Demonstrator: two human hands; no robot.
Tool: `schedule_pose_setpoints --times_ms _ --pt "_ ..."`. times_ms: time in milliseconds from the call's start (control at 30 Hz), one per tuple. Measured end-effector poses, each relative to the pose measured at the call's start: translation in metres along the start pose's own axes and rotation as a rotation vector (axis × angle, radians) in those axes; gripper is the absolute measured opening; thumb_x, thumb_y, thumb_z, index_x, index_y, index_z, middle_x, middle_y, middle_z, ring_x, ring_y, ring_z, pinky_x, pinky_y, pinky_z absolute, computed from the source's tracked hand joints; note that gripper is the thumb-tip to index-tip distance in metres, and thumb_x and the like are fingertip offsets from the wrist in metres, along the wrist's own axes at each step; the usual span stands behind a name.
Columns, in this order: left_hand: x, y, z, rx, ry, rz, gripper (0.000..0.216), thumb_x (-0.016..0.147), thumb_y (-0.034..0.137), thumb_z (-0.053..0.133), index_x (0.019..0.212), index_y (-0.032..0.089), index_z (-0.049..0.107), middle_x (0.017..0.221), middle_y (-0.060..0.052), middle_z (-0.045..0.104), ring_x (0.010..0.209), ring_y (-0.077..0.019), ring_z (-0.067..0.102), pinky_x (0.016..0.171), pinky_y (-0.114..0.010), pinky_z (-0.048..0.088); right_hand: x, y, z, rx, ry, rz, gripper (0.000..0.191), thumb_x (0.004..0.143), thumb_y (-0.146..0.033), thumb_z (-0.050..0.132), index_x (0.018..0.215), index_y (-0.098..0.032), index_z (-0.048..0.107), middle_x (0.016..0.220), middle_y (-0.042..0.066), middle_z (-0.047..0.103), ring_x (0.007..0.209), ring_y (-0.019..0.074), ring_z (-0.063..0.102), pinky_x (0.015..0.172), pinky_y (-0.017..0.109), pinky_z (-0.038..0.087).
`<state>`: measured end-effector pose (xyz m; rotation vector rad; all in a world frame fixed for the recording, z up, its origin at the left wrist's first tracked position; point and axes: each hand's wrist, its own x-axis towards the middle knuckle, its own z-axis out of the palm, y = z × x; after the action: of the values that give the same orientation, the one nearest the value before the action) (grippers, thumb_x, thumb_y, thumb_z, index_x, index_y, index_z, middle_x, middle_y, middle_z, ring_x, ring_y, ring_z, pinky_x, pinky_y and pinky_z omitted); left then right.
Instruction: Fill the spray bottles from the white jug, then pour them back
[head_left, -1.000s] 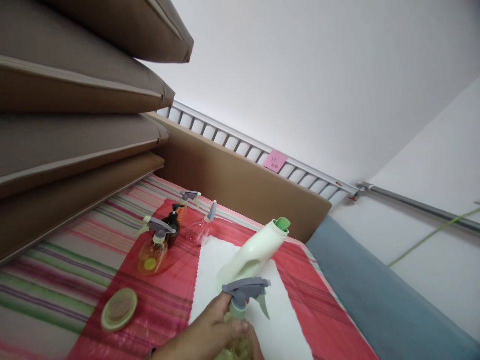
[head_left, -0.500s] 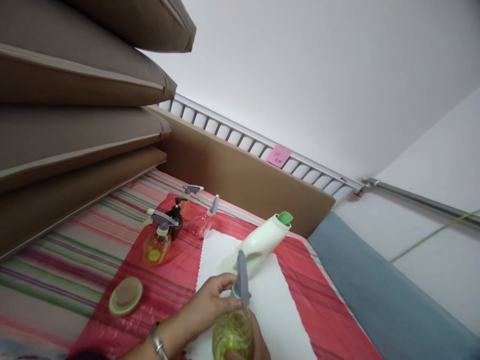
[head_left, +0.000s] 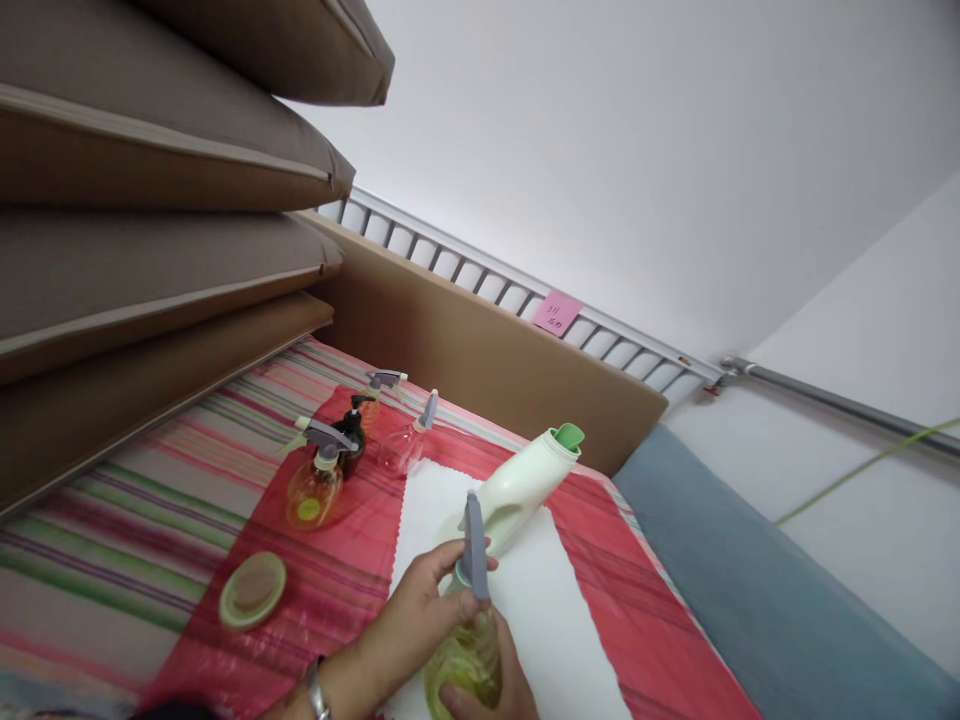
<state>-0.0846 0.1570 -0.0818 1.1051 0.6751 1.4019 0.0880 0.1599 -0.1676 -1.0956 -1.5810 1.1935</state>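
A small spray bottle [head_left: 463, 660] with yellow-green liquid and a grey trigger head [head_left: 473, 545] stands over a white cloth [head_left: 547, 620]. My left hand [head_left: 416, 612], with a metal bracelet at the wrist, is closed round the bottle's neck just under the head. My right hand [head_left: 491, 692], mostly cut off by the lower edge, wraps its fingers round the bottle's body. Just behind, a large pale-green bottle [head_left: 517, 487] with an open green spout leans tilted on the cloth.
On the red cloth [head_left: 330, 590] lie a round green lid [head_left: 253, 590], an orange spray bottle [head_left: 311, 490], a dark pump bottle [head_left: 351, 437] and two clear spray bottles [head_left: 409, 442]. Brown cushions [head_left: 150, 250] stack at left. A cardboard panel [head_left: 480, 360] stands behind and a blue-grey mattress [head_left: 750, 590] lies at right.
The grey trigger head has turned from pointing right to pointing away from me. The bottle has come up into view, and my right hand now shows round its body.
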Motion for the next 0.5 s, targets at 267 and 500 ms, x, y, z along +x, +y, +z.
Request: schedule_pose_setpoints --times_ms 267,500 --pt "0.006 -0.007 0.000 0.135 0.179 0.006 0.035 0.060 0.019 0.073 0.095 0.016 0.069 0.097 -0.007 0.069 0.100 -0.0291 0.057 0.094 -0.037 0.040 0.001 0.005 -0.005 -0.035 0.059 -0.008 0.088 0.052 -0.060 0.075 0.123 -0.020 0.044 0.122 0.014 0.057 0.115 0.0335 0.051 0.099 0.044 0.040" --pt "0.001 -0.014 0.002 -0.059 -0.060 0.015 0.041 0.081 0.035 0.057 0.119 0.020 0.057 0.120 -0.007 0.061 0.112 -0.0259 0.052 0.100 -0.038 0.034 0.001 -0.006 -0.001 0.009 0.003 0.031 0.087 0.054 -0.060 0.074 0.126 -0.019 0.045 0.117 0.015 0.061 0.110 0.0342 0.056 0.093 0.045 0.046"
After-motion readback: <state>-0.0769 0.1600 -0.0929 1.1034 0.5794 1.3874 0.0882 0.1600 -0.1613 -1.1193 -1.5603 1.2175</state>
